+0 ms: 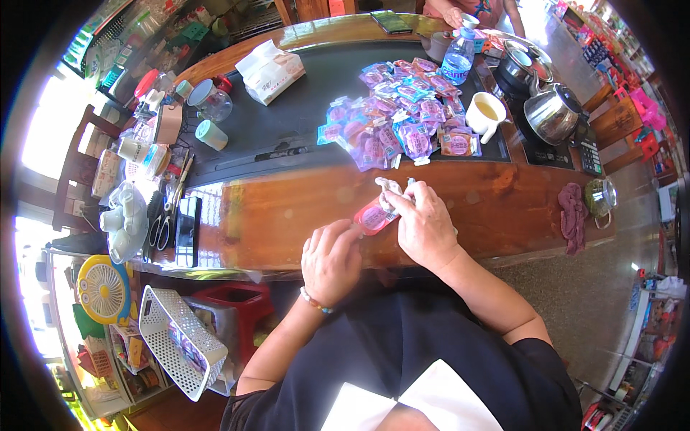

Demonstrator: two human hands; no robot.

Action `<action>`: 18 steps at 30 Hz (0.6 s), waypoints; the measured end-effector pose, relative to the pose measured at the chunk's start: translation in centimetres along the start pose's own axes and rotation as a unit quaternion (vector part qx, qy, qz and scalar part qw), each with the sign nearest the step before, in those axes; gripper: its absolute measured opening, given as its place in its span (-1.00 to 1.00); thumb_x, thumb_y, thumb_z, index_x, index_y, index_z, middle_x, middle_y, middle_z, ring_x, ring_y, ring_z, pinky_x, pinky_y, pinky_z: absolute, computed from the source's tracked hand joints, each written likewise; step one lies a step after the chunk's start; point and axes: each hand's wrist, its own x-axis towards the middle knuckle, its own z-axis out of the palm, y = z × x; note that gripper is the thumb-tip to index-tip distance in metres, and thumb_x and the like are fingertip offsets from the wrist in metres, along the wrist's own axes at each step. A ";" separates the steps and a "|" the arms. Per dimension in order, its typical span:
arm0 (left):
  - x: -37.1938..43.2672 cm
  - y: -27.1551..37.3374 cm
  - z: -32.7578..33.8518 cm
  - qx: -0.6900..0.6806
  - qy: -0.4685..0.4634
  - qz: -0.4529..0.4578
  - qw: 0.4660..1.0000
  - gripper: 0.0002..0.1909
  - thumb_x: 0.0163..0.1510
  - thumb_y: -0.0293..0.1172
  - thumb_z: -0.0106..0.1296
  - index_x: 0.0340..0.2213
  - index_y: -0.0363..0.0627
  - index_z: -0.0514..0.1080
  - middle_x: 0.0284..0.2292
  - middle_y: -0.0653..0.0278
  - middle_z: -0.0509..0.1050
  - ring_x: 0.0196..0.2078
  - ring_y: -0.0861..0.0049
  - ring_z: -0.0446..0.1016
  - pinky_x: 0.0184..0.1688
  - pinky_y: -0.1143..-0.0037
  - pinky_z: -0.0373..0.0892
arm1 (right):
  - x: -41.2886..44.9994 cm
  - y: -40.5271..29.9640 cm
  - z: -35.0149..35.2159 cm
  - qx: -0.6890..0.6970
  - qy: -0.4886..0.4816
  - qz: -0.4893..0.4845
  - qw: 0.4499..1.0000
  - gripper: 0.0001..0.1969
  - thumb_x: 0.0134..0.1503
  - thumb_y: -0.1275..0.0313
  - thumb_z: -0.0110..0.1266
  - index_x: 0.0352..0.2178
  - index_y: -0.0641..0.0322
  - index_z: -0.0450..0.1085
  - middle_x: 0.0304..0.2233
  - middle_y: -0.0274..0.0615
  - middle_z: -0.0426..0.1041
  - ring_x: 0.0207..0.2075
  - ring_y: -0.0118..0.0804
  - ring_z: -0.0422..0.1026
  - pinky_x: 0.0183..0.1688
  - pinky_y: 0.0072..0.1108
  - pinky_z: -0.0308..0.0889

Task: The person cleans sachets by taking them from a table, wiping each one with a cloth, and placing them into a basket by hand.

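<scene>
A small pink plastic packet (373, 216) lies between my hands over the wooden front edge of the table. My left hand (333, 261) has its fingertips at the packet's left end, pinching it. My right hand (427, 223) holds a crumpled whitish cloth or tissue (389, 188) against the packet's right end. Beyond them, on the dark table inlay, is a heap of purple, blue and pink packets (401, 110). The undersides of both hands are hidden.
Right of the heap stand a water bottle (458, 58), a white cup of yellowish liquid (485, 112) and a steel kettle (551, 110). Scissors (160, 229) and a phone (187, 231) lie left. A tissue pack (270, 73) sits farther back. A perforated white basket (182, 342) stands below. Another person (474, 12) is opposite.
</scene>
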 end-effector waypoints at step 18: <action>0.2 -0.2 -0.1 -0.051 0.018 -0.025 0.998 -0.73 0.05 -0.59 0.18 -0.16 -0.19 0.53 -0.06 0.08 0.59 -0.06 0.10 0.57 0.01 0.27 0.48 | -1.2 -3.6 1.3 0.024 0.057 -0.133 0.989 -0.74 0.17 0.49 0.16 -0.12 0.25 0.64 -0.31 -0.12 0.39 -0.24 -0.04 0.44 -0.24 -0.25 0.39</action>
